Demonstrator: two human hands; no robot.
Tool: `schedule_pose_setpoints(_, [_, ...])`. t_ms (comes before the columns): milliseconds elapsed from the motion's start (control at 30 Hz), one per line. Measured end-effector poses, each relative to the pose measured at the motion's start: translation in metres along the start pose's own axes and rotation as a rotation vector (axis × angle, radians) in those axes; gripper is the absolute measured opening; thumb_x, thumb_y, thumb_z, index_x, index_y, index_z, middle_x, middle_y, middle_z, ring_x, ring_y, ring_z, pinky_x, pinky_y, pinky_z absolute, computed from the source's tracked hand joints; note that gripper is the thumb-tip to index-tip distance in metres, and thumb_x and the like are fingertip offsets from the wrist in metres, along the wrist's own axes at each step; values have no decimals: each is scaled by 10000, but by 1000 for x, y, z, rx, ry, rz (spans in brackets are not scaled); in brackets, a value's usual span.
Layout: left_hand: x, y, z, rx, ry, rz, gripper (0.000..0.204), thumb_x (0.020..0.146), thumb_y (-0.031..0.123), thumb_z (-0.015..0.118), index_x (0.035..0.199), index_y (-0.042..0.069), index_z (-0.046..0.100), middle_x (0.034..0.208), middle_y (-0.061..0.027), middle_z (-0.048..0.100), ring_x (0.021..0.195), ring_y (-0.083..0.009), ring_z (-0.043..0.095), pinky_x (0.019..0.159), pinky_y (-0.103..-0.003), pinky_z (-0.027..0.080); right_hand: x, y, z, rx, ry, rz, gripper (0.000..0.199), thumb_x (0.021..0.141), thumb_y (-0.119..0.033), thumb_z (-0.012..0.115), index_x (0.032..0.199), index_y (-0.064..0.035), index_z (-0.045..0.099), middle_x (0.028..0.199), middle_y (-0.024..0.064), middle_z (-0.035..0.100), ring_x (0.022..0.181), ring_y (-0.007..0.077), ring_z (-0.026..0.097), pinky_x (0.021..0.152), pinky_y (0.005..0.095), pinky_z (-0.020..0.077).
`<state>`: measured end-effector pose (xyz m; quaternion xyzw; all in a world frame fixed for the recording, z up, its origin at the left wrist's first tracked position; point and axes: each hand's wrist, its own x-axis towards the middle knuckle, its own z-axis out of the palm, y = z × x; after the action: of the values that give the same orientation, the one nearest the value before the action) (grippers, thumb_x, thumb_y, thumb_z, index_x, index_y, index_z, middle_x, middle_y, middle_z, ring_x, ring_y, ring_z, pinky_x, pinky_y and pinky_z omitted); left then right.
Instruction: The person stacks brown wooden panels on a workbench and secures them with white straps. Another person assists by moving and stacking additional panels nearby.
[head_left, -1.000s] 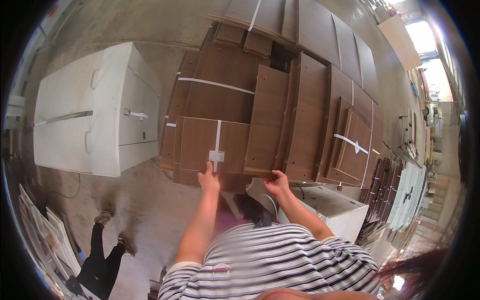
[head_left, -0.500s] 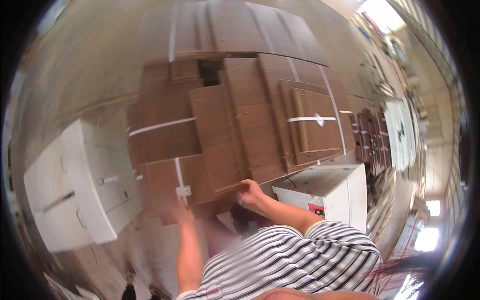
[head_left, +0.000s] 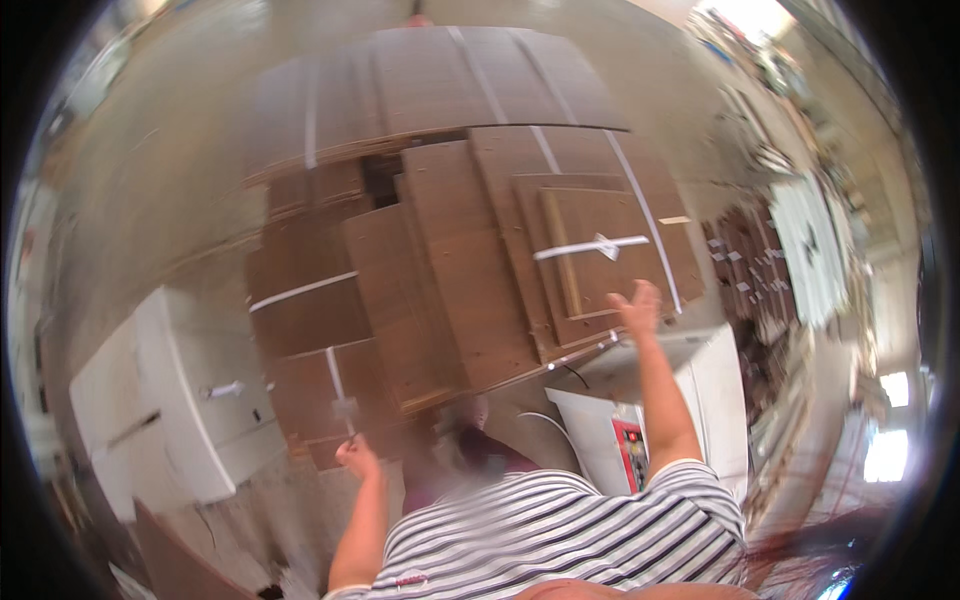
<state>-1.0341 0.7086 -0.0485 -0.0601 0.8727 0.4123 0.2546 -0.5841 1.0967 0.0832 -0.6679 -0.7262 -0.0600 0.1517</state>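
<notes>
Brown wooden panels (head_left: pixel 470 270) lie stacked in front of me. My left hand (head_left: pixel 358 456) is at the near left, by the front edge of a small brown panel (head_left: pixel 318 390) bound with a white strap (head_left: pixel 335 372). Its fingers are curled together, and what they hold, if anything, is too blurred to make out. Over the near right corner of the stack is my right hand (head_left: pixel 640 308), fingers spread and nothing in them. Close to it lies a smaller panel bundle (head_left: pixel 605 215), crossed by a white strap (head_left: pixel 570 247).
A white cabinet (head_left: pixel 185 390) stands at the left. At the right is a white machine box (head_left: pixel 690 400) with a red control panel (head_left: pixel 630 450). More strapped brown boards (head_left: pixel 420 80) lie at the far side. Farther right are dark bundles (head_left: pixel 745 255) and pale sheets (head_left: pixel 808 250).
My right hand has left the front edge of a middle panel and moved right and farther out, its fingers opening. My left hand has drawn back toward me, off the small strapped panel.
</notes>
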Motion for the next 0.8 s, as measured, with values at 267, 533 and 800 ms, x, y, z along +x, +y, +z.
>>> schedule_pose_setpoints(267, [-79,94,94,26,-1013,509,218,946,220,540,1037,21,539,904,-37,584,839,-108,564,746,-265,479,91,97,59,2,-475,359,1176,602,-707,707,1421,22,281,1409,276,351,1312,400,346,1062,490,311])
schedule_pose_setpoints(533, [-143,189,251,518,-440,959,767,858,522,573,1364,-5,343,1399,-221,305,1291,-367,285,1020,-523,285,5,42,24,244,-312,151,1031,659,-517,776,1388,32,297,1305,272,407,1254,430,347,1064,484,273])
schedule_pose_setpoints(800, [-105,268,194,229,-1112,250,808,763,454,735,1269,-86,411,1273,-223,487,1212,-296,480,861,-499,506,-70,-18,8,481,-225,187,860,650,-304,801,1333,12,384,1181,184,461,1106,331,448,961,417,377])
